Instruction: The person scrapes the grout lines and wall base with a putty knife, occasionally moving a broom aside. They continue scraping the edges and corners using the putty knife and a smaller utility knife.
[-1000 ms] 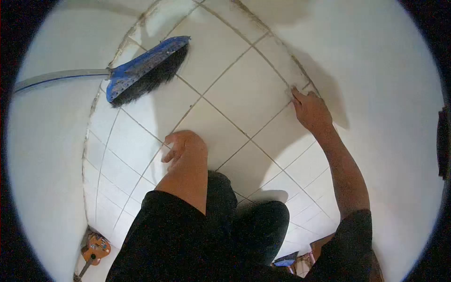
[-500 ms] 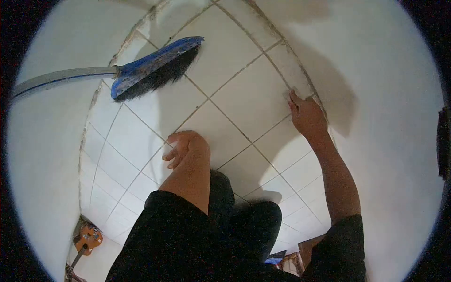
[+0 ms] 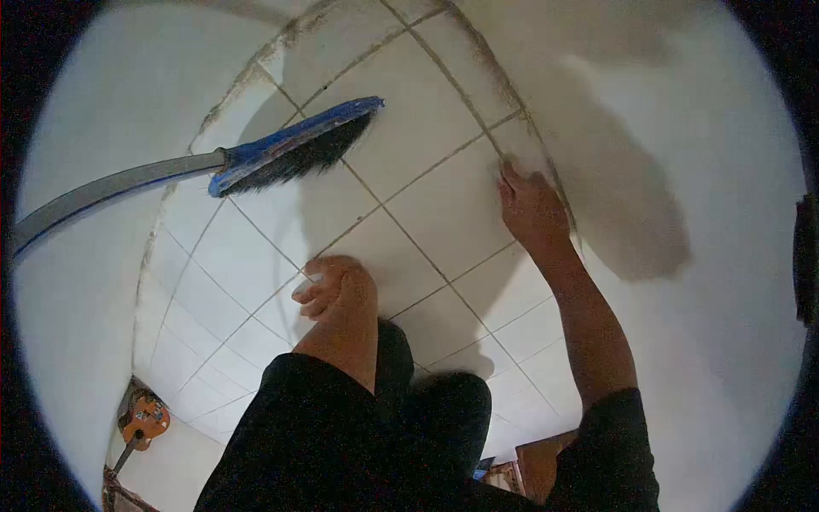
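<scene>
My right hand [image 3: 536,203] is low at the right side of the white tiled floor [image 3: 435,205], close to the foot of the wall. Its fingers are pinched together over a grout line, and whatever they hold is hidden or too small to name. My left hand [image 3: 334,286] hangs near my knee above the tiles. Its fingers are loosely bent, with a gap between thumb and fingers, and I see nothing held. Ahead and to the left lies a broom [image 3: 299,145] with a blue head, black bristles and a grey handle; neither hand touches it.
White walls [image 3: 682,341] close in on both sides, with rough brownish edges along the floor. A guitar [image 3: 145,420] is at the lower left. Behind my right arm is a brown wooden piece [image 3: 542,461]. My dark-clothed knees [image 3: 452,410] are bent below me.
My right hand has moved slightly left and up along the grout line. The left hand's fingers have drawn a little closer together. The whole view has shifted somewhat.
</scene>
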A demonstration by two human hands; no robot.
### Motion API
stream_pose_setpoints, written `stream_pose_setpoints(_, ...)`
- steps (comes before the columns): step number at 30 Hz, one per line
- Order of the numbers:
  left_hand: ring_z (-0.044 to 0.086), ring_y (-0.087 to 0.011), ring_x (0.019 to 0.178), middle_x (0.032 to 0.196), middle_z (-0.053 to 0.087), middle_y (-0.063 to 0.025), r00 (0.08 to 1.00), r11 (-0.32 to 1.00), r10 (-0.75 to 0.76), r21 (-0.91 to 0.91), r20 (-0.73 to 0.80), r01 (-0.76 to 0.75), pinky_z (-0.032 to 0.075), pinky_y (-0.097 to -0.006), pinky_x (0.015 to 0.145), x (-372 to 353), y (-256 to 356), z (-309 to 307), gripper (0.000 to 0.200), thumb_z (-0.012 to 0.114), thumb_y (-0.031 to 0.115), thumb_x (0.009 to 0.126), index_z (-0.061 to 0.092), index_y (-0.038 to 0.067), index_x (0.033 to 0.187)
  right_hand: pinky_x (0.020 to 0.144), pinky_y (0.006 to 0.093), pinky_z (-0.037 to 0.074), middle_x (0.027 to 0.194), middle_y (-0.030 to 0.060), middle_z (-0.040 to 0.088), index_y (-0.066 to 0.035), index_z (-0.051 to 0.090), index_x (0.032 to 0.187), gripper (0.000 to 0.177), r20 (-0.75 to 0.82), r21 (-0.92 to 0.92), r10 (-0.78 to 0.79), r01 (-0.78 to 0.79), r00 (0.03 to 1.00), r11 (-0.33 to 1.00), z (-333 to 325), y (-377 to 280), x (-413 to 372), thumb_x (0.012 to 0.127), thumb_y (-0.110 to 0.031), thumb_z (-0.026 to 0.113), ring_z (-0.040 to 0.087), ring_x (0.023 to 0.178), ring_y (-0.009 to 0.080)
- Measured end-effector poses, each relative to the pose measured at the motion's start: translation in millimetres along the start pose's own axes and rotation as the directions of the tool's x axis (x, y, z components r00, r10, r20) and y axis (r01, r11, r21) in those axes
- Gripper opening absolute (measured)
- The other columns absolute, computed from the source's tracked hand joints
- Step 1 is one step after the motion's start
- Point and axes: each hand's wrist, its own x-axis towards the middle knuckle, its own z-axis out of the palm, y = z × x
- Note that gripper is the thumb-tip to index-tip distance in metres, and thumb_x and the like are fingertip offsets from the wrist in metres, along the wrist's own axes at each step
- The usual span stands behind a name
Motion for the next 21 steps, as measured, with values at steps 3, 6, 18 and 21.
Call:
stream_pose_setpoints(3, 0.035, -0.042, 0.135, 0.148, 0.035, -0.0223, 1.0, 1.0, -0.007, 0.001, 0.014, 0.007, 0.023, -0.0616, 0.108, 32, 70, 75, 0.077, 0.042, 0.062, 0.084, 0.041, 0.012, 0.142, 0.078, 0.0469, 0.056, 0.102, 0.0284, 0.059, -0.015, 0.043, 0.143, 0.047, -0.038, 0.041, -0.021, 0.023, 0.999, 0.999, -13, -12, 18, 0.099, -0.032, 0.044, 0.065, 0.093, 0.0411)
stream_pose_setpoints(6, 0.035, -0.0419, 0.135, 0.148, 0.035, -0.0222, 1.0, 1.0, 0.0, -0.014, 0.01, 0.0, 0.023, -0.0615, 0.108, 9, 23, 17, 0.076, 0.042, 0.062, 0.084, 0.041, 0.012, 0.141, 0.077, 0.0472, 0.056, 0.099, 0.0288, 0.06, -0.015, 0.044, 0.142, 0.047, 0.007, 0.055, 0.01, -0.011, 1.0, 0.998, -7, 0, 2, 0.099, -0.032, 0.045, 0.066, 0.092, 0.041)
stream_pose_setpoints(18, 0.035, -0.0414, 0.135, 0.148, 0.035, -0.0219, 0.999, 1.0, -0.007, -0.008, 0.05, 0.007, 0.024, -0.061, 0.108, 3, 13, 6, 0.076, 0.043, 0.061, 0.084, 0.041, 0.012, 0.141, 0.075, 0.0467, 0.056, 0.096, 0.03, 0.059, -0.015, 0.046, 0.141, 0.045, -0.141, 0.093, -0.002, 0.016, 0.99, 0.996, 0, -7, 28, 0.099, -0.031, 0.046, 0.066, 0.087, 0.0409)
stream_pose_setpoints(21, 0.035, -0.0413, 0.135, 0.147, 0.035, -0.0218, 0.999, 1.0, -0.002, -0.015, 0.049, 0.003, 0.024, -0.0609, 0.108, 20, 9, 26, 0.076, 0.043, 0.061, 0.084, 0.041, 0.012, 0.141, 0.074, 0.0458, 0.056, 0.096, 0.0297, 0.06, -0.014, 0.045, 0.141, 0.046, -0.11, 0.096, 0.003, 0.007, 0.994, 0.995, 3, -3, 11, 0.099, -0.032, 0.046, 0.066, 0.087, 0.0405)
